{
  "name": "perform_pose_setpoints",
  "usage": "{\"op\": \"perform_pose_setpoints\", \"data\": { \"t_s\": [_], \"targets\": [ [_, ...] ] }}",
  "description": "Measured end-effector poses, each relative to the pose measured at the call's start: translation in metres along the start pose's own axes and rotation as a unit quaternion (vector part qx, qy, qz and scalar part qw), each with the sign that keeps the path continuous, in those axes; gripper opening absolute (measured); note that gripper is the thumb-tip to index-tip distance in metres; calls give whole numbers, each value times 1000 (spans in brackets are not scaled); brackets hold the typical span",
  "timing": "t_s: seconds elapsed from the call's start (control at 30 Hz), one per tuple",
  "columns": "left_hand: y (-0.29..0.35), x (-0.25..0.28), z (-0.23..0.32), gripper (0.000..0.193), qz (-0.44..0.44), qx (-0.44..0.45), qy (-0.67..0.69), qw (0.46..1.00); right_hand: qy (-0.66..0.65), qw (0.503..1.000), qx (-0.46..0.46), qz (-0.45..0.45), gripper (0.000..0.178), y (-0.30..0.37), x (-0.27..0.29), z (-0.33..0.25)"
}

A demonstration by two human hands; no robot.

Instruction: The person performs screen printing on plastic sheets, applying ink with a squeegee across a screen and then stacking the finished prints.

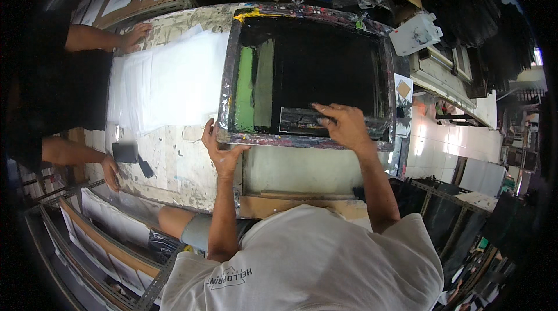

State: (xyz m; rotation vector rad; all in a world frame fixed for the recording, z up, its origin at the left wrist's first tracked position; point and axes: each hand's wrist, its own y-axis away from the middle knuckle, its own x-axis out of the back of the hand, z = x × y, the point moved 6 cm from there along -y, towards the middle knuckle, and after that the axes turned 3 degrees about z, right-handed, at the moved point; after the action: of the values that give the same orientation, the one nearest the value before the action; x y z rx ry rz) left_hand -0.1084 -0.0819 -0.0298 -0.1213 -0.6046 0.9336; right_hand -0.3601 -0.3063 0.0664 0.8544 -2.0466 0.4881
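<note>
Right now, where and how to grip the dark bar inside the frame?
Probably mid-length, from above, across its narrow width: the dark bar lies lengthwise along the near rail of the frame, which may hinder a low approach. The right hand is there.

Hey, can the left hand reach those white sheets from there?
Probably yes: the left hand, at the corner of the frame, is near the white sheets, with nothing visible between.

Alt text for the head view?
A person's right-hand grip is on a dark bar inside a paint-stained frame; the left-hand grip is at the frame's near-left corner. White paper lies left of it on a stained table, a co-worker at the table's left end.
</note>
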Motion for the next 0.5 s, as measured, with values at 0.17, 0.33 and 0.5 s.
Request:
{"op": "perform_pose_setpoints", "data": {
  "t_s": [0.17,0.33,0.5],
  "targets": [
    [6,1,-11,97,-18,2,-63,998,120,993,-12,-14,75,3,-35,16],
    [5,4,-5,99,-23,0,-79,997,146,985,33,87,76,-79,-20,52],
    [6,4,-5,101,-12,-12,-69,997,165,978,40,118,75,-182,0,94]
  ]
}}
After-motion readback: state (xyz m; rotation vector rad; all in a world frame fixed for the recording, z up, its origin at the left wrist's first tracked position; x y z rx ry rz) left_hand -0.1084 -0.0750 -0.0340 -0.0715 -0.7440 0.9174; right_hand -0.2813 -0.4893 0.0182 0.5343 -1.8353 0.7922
